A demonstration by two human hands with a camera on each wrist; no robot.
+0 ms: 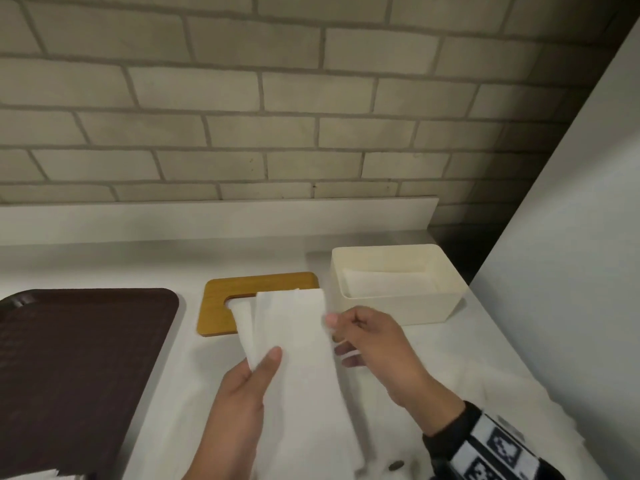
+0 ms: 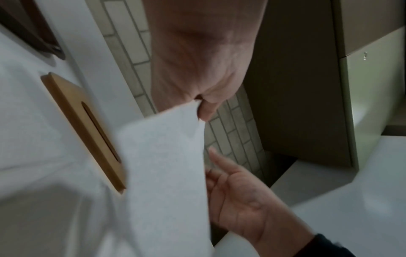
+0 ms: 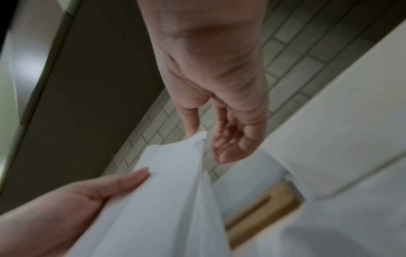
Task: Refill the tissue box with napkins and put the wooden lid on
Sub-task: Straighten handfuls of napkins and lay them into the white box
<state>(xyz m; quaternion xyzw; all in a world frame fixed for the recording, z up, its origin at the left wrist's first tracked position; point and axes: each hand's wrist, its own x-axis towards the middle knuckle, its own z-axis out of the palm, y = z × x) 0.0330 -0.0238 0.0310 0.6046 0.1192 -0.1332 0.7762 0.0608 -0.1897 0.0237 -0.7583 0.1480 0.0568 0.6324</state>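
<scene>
A long white folded paper napkin point(image 1: 294, 344) is held up over the white bench point(image 1: 104, 261) between both hands. The left hand point(image 1: 239, 403) has its grip clamped on the napkin's left edge, thumb on top and fingers beneath. The right hand point(image 1: 374, 341) pinches the right edge near the upper corner, its grip closed on the paper between thumb and forefinger. Behind the napkin the flat rectangular wooden lid with a slot point(image 1: 221, 299) lies on the bench, partly hidden. Just right of it stands the open cream rectangular tissue box point(image 1: 398, 306), with white napkins inside. A dark brown tray point(image 1: 69, 358) sits at left.
</scene>
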